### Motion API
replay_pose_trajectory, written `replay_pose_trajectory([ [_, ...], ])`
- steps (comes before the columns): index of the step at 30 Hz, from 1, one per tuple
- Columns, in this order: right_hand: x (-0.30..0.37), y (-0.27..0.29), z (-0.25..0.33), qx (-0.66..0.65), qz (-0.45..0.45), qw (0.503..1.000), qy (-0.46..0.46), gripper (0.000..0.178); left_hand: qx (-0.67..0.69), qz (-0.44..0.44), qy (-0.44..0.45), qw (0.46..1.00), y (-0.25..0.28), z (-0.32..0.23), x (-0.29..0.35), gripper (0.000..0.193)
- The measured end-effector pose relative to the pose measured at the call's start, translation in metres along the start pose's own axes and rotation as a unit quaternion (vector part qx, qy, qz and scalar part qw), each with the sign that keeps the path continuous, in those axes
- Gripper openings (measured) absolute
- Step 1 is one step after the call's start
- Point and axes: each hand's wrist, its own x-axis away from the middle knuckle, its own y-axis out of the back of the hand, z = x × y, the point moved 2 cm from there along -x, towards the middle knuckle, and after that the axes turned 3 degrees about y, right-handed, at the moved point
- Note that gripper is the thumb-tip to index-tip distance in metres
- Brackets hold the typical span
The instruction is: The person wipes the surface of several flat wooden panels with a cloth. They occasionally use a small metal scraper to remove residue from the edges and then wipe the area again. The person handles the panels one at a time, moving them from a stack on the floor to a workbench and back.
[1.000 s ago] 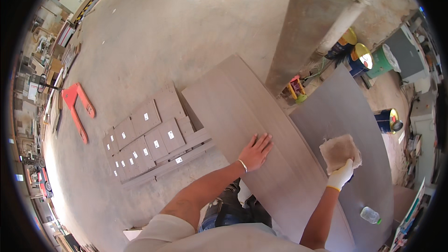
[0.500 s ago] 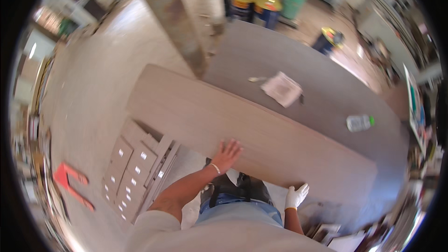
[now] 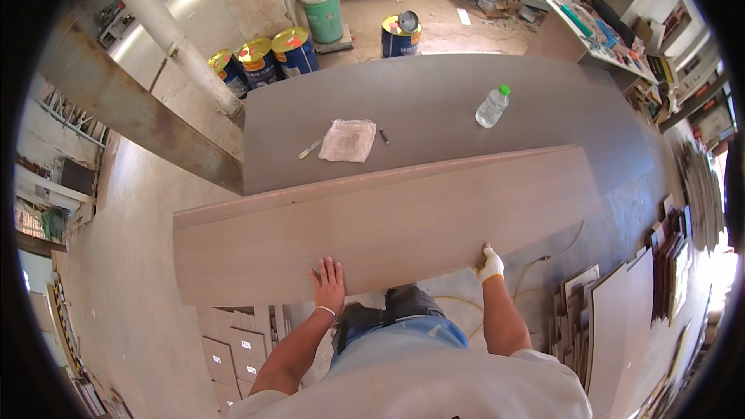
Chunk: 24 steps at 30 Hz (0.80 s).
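Two hands, four blue drums

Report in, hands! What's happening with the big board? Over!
Bare left hand laid on long brown rectangular panel. White-gloved right hand at its near edge, grip unclear. Beyond: pale pink square cloth, clear green-capped plastic bottle.

right fingers partly hidden, labels illegible

The shirt is pale with short sleeves. Below it are blue and dark pants. The left hand has a thin white bracelet. A white, yellow-edged glove covers the right hand.
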Motion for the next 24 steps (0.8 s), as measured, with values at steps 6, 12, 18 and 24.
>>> replay_pose_trajectory([
  [6,0.086,0.004,0.039,-0.006,0.159,0.987,0.034,0.022,0.027,0.014,-0.024,0.999,0.103,0.052,0.064,0.057],
  [12,0.154,-0.024,0.069,0.077,0.061,0.982,0.16,0.032,0.031,-0.166,-0.01,0.986,0.168,0.095,0.052,0.03],
  [18,0.261,-0.063,0.074,0.216,-0.038,0.944,0.247,0.037,0.086,-0.09,0.0,0.992,0.183,0.13,0.06,0.008],
  [24,0.242,-0.054,0.095,0.215,0.034,0.926,0.308,0.033,0.089,-0.099,0.046,0.99,0.238,0.107,0.14,0.008],
])
